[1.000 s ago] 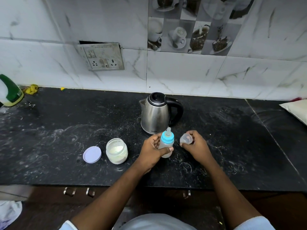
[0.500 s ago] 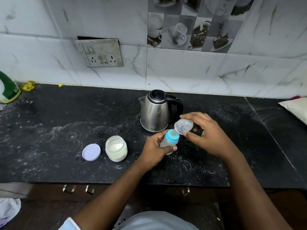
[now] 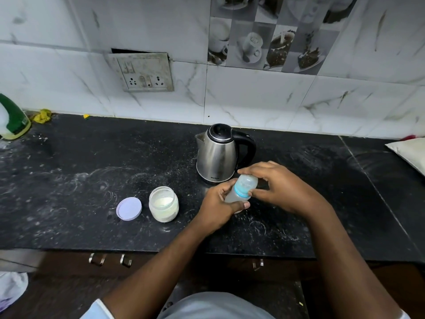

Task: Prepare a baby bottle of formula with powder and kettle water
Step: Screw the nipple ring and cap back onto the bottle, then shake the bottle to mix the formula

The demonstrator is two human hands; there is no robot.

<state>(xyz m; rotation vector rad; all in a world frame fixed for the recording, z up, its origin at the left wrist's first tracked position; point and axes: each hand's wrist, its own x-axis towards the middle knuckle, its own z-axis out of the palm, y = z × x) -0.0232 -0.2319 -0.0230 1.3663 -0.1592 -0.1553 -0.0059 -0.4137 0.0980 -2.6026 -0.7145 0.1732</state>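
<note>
My left hand (image 3: 217,209) grips the baby bottle (image 3: 234,196) by its body, tilted toward the right, just above the counter. A clear cap (image 3: 248,183) sits over the bottle's blue ring and teat. My right hand (image 3: 279,188) pinches that cap with fingers and thumb. The steel kettle (image 3: 217,155) with a black lid and handle stands right behind the bottle. An open jar of white powder (image 3: 163,206) stands to the left, its lilac lid (image 3: 129,208) lying flat beside it.
The black counter (image 3: 69,180) is dusted with powder. A green and white bottle (image 3: 12,119) stands at the far left by the wall. A white bag (image 3: 409,155) lies at the right edge. A socket plate (image 3: 142,72) is on the tiled wall.
My right hand lifted the clear cap from beside the bottle and brought it down over the teat. The bottle tilted more to the right in my left hand.
</note>
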